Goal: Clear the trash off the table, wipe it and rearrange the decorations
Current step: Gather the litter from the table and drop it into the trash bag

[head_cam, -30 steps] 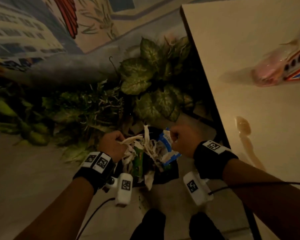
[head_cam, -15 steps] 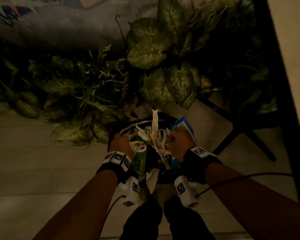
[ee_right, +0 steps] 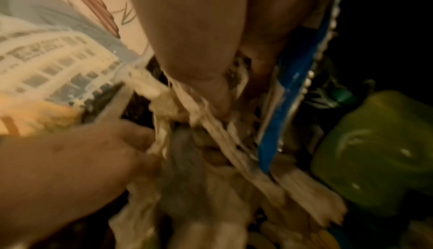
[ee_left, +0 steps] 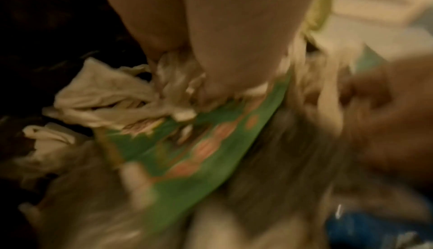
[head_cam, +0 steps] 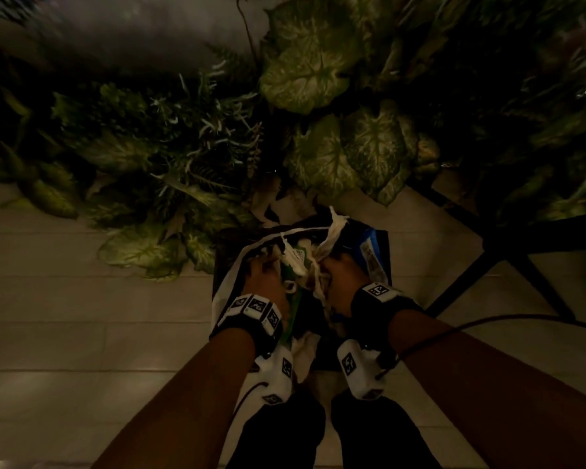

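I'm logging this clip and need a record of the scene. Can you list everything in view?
Trash bin: one, dark, on the floor under both hands.
Bin liner: one, white, draped over the bin's left edge.
Paper scraps: a crumpled bunch, white, in both hands' grip over the bin.
Green wrapper: one, below the left hand.
Blue wrapper: one, beside the right hand.
Leafy plants: several, green, beyond the bin.
Table legs: black, to the right.
Floor: pale tiles.
Left hand: gripping scraps.
Right hand: gripping scraps.
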Motion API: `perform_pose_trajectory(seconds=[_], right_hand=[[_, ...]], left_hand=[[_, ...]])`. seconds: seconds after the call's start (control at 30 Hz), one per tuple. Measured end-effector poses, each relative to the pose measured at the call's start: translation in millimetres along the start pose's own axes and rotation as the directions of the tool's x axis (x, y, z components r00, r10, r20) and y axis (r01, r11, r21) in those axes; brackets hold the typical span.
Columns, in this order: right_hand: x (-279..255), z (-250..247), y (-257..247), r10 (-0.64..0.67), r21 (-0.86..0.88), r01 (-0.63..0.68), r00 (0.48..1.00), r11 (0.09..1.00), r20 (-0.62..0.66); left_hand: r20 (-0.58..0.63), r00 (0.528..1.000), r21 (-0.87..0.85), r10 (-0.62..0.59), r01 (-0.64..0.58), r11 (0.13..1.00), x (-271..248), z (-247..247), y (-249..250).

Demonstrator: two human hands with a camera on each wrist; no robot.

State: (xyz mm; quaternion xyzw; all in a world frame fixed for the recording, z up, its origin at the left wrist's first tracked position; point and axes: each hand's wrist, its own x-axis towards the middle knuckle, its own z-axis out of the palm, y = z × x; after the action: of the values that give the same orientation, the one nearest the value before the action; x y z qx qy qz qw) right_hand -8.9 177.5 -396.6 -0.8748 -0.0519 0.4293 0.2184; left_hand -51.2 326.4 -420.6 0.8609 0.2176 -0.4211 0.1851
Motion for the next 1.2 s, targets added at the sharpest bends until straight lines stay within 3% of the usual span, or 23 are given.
perform_pose_trajectory(seconds=[0.1,0.33,0.57,0.73,0.8,0.93,1.07,1.2], right_hand=[[-15,-17,-3,-0.030,0.083,0.025,0.998,0.996,0.059],[-68,-37,-14,-0.076,0.273,0.070,0.997,0.960,0.011],[-131,-73,-29,-0.015,0.200,0.026,0.998,0.979,-0.056],[-201,-134,-44,-0.177,0.138,0.200,0.970,0.970,-0.165],[-232,-161,-40,-0.230,0.066,0.247,0.953,0.967,-0.197],[-306,-218,9,-0.267,-0.043,0.268,0.906,0.963,-0.329],[-379,-270,108,-0.158,-0.056,0.148,0.894,0.987,-0.420],[-443,-317,221,-0.004,-0.015,-0.003,0.867,1.000,-0.499]], left_hand=[[0.029,0.999,-0.086,0.033,-0.030,0.996,-11,-12,-3],[-0.045,0.981,-0.092,0.190,-0.193,0.977,-74,-53,-4],[-0.152,0.983,-0.179,0.102,-0.129,0.975,-131,-112,-4],[-0.322,0.941,-0.217,0.105,-0.181,0.959,-180,-163,12],[-0.382,0.908,-0.198,0.170,-0.261,0.945,-204,-180,26],[-0.414,0.836,-0.137,0.360,-0.448,0.883,-263,-200,73],[-0.349,0.764,0.018,0.542,-0.573,0.819,-313,-199,139],[-0.293,0.705,0.096,0.646,-0.651,0.753,-360,-178,230]])
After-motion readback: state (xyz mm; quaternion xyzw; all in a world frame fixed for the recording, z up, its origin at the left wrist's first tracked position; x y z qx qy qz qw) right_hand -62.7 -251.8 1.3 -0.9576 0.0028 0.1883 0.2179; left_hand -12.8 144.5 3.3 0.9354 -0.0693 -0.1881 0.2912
